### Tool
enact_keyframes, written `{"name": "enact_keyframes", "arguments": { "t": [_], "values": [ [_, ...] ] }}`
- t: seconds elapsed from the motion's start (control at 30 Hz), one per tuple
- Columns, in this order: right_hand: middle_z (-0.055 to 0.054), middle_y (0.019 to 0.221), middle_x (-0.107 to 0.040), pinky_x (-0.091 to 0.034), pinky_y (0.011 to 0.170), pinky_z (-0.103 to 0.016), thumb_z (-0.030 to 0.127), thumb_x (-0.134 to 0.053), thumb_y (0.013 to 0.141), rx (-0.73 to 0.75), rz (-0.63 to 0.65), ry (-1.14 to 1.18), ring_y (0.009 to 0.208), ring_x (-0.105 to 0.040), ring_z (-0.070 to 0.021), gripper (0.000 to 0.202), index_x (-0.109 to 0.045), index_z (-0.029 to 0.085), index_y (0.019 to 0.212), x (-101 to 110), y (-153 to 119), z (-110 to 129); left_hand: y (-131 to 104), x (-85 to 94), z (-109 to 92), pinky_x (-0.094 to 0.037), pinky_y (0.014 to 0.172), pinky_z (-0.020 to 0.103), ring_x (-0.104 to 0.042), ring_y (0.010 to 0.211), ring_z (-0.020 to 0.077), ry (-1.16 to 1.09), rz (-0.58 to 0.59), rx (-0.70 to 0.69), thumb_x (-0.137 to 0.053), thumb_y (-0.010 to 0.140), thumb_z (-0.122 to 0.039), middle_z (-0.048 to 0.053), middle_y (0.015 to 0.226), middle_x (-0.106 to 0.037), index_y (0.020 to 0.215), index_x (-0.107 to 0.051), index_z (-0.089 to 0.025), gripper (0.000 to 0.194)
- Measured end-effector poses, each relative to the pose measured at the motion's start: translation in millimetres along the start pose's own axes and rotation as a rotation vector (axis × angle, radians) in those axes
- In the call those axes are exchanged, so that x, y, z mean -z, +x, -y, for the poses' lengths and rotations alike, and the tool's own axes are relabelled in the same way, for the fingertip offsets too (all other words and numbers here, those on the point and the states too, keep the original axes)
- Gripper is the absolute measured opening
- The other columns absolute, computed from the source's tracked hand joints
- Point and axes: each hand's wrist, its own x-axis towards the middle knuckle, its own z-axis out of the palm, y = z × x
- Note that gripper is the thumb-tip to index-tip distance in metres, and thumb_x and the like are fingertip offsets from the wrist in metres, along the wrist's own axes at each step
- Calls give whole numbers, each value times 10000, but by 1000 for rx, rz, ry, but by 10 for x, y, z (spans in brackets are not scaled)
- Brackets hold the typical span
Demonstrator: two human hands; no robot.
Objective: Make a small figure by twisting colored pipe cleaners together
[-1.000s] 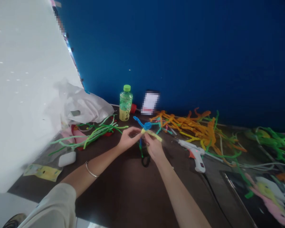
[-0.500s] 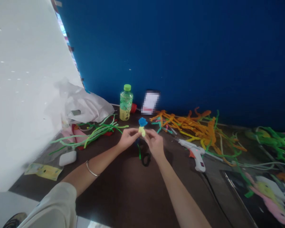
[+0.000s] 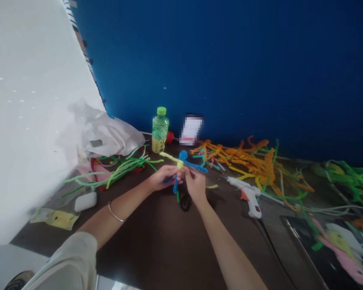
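A small figure of blue and yellow fuzzy stems (image 3: 183, 156) is held between both hands above the dark table. Its blue top points up, a yellow stem reaches out to the left and a blue one to the right, and more blue hangs below. My left hand (image 3: 163, 178) pinches it from the left, with a bracelet on that wrist. My right hand (image 3: 196, 183) grips its yellow middle from the right with closed fingers. Just below the hands a green stem end and a black loop (image 3: 185, 202) show.
Behind the hands stand a green-capped bottle (image 3: 160, 131) and a phone with a blurred screen (image 3: 191, 129). Green stems (image 3: 124, 168) and a white case (image 3: 86, 201) lie left. Orange stems (image 3: 254, 161), a glue gun (image 3: 247, 195) and its cord lie right.
The figure has turned in my hands, and its yellow and blue side stems now show. My left hand has shifted slightly left and down.
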Motion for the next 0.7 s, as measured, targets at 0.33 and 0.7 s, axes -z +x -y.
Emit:
{"name": "enact_keyframes", "arguments": {
  "t": [0.33, 0.7],
  "values": [
    [29, 527, -556, -405, 369, -207, 439, -674, 640, -395, 231, 565, 423, -503, -92, 296, -540, 174, 642, -18, -30, 83, -1, -3, -3, -435, 693, 317, -517, 588, 101, -56, 70, 128, -661, 672, -258, 6, 609, -497, 793, -616, -92, 210],
    [38, 566, -568, -423, 481, -201, 378, -701, 610, -239, -21, 439, 500, -504, -79, 215, -636, 184, 675, -29, 22, -30, 72, -28, 127, -447, 636, 235, -553, 619, 103, 562, -428, -424, -723, 571, -314, 23, 675, -632, 736, -652, -122, 264]
  ]
}}
